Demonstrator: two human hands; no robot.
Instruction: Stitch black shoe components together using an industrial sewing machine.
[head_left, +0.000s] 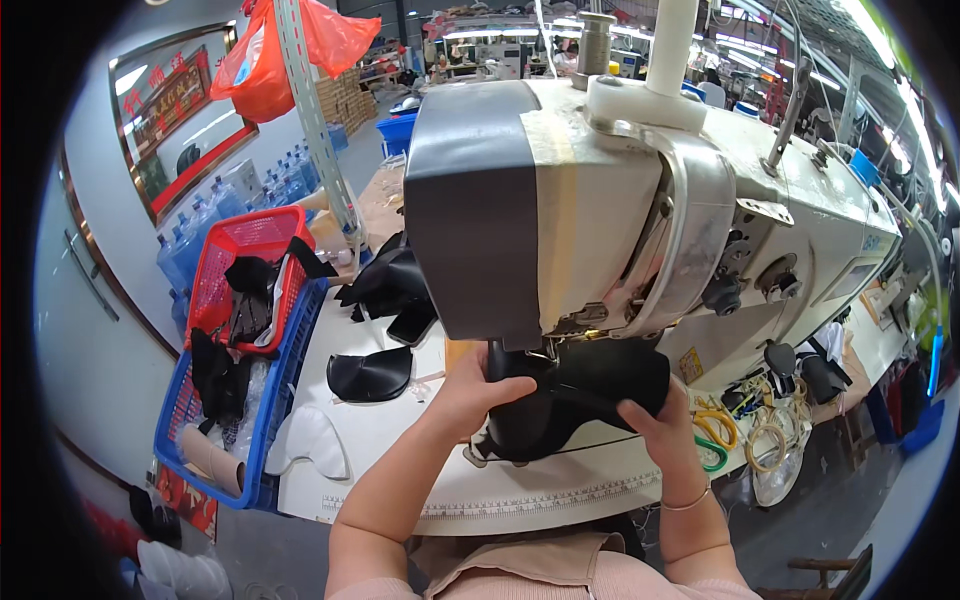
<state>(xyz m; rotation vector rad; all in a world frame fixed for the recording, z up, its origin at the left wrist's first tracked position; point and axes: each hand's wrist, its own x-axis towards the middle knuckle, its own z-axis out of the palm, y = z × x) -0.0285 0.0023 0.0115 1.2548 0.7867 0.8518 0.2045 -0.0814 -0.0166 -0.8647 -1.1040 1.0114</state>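
Note:
A black leather-like piece [590,395], perhaps a shoe upper, lies curved beneath the head of a sewing machine [600,200]. My left hand [470,392] grips its left side, thumb stretched over the top and the other fingers mostly hidden. At the right end, my right hand [662,425] pinches the edge between thumb and fingers, some of which are behind the material. The needle area is largely covered by the machine head and the black piece. Left of my left hand rests a flat, rounded black piece [370,374] on the white table [400,480].
More black pieces [390,278] lie behind at the left. A white shaped piece [308,445] sits near a blue basket [265,470], which carries a red basket [283,222]. Right of my right hand are yellow and green rings [716,430] and tangled cords. A red bag [290,60] hangs from a post.

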